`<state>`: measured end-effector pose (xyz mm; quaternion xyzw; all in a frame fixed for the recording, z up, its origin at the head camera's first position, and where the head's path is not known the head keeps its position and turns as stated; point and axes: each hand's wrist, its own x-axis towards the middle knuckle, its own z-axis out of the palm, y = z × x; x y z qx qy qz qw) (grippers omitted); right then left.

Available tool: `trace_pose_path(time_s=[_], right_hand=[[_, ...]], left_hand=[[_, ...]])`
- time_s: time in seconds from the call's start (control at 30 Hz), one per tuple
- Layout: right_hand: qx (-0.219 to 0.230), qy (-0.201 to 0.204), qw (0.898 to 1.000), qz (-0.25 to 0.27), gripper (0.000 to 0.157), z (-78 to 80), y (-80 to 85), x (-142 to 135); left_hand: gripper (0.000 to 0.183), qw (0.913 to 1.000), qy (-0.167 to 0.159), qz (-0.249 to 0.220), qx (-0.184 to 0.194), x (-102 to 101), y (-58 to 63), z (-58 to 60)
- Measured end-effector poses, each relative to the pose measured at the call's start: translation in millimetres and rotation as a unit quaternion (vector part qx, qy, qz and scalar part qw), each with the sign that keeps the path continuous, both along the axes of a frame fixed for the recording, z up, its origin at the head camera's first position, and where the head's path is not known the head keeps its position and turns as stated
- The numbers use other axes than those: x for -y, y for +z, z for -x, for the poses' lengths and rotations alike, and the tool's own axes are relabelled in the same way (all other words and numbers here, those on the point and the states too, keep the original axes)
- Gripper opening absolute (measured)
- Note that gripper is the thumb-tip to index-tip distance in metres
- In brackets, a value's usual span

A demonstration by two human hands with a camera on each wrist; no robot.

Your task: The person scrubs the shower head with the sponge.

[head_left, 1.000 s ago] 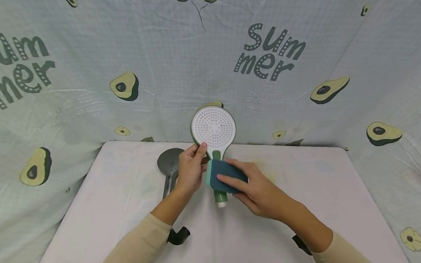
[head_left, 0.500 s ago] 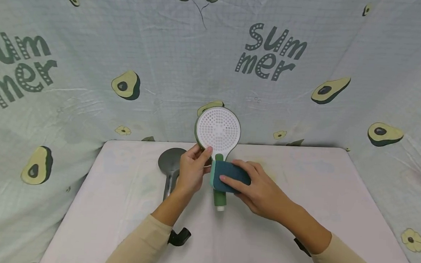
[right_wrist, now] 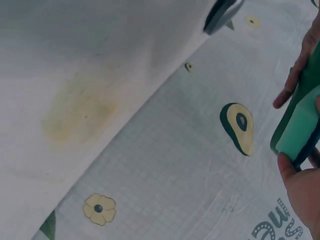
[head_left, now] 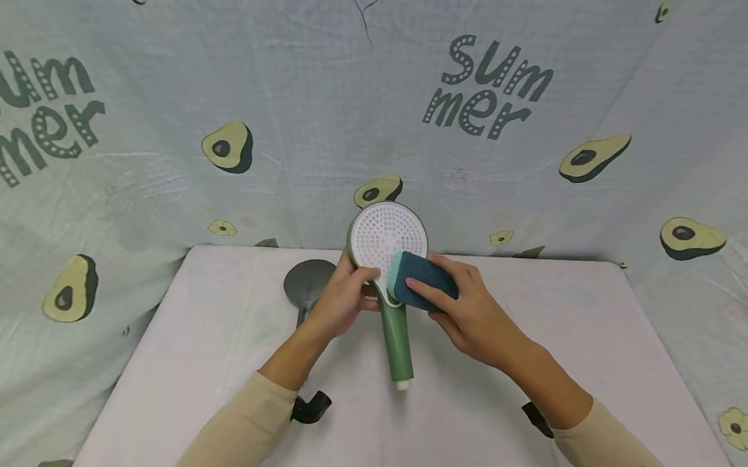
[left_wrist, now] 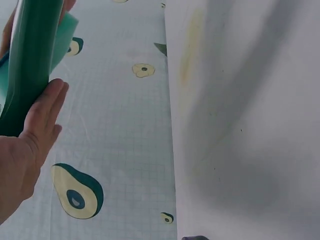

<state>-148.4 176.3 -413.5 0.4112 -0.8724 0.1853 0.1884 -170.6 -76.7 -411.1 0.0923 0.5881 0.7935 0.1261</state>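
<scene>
A green shower head [head_left: 396,344] with a white, hole-dotted face is held above the table, its handle slanting down. My left hand [head_left: 344,294] grips it at the neck, thumb on the face's lower edge and fingers behind. In the left wrist view those fingers lie against the green back [left_wrist: 32,65]. My right hand [head_left: 468,312] holds a two-layer sponge [head_left: 427,282], dark blue on one side and mint on the other. The mint side touches the lower right of the face. In the right wrist view the mint layer [right_wrist: 299,127] lies along the green body.
A dark grey shower head [head_left: 306,283] lies on the pale table [head_left: 471,436] left of centre, partly behind my left arm. Black pieces [head_left: 311,407] show beside both forearms, one [head_left: 537,418] at the right. A printed cloth [head_left: 304,117] hangs behind the table.
The sponge has moved up from the handle onto the lower part of the white face. The shower head has dropped slightly and tilted, uncovering more of its green handle.
</scene>
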Motion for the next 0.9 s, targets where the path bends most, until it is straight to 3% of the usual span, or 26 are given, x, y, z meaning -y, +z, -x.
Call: trace_pose_path(time_s=[0.13, 0.23, 0.33, 0.43, 0.5, 0.67, 0.77, 0.9], right_hand=[[-0.003, 0.037, 0.999, -0.026, 0.060, -10.1, -2.4, -4], [-0.012, 0.079, 0.994, -0.069, 0.048, -21.7, -1.4, -3], [-0.025, 0.112, 0.986, -0.118, 0.051, -30.3, 1.5, 1], [-0.050, 0.109, 0.980, -0.160, 0.066, -29.8, 7.5, 8], [-0.071, 0.085, 0.977, -0.179, 0.071, -24.2, 12.5, 15], [-0.105, 0.032, 0.976, -0.189, 0.066, -10.6, 23.1, 30], [-0.105, 0.040, 0.972, -0.204, 0.068, -11.1, 24.7, 35], [-0.098, 0.090, 0.960, -0.245, 0.069, -22.6, 21.5, 37]], left_hand=[[0.058, 0.9990, -0.011, 0.042, -0.012, -1, 0.5, 1.2], [0.054, 0.9957, 0.006, 0.083, -0.040, -2, 0.5, 3.2], [0.055, 0.9893, 0.022, 0.130, -0.063, -2, 1.5, 4.6], [0.062, 0.9850, 0.024, 0.157, -0.067, -2, 3.0, 5.0], [0.065, 0.9840, 0.023, 0.163, -0.066, -2, 4.4, 5.1], [0.065, 0.9769, 0.035, 0.193, -0.084, -2, 10.0, 7.0], [0.065, 0.9667, 0.051, 0.229, -0.101, -1, 12.8, 10.1], [0.069, 0.9637, 0.058, 0.243, -0.094, 1, 15.8, 13.1]])
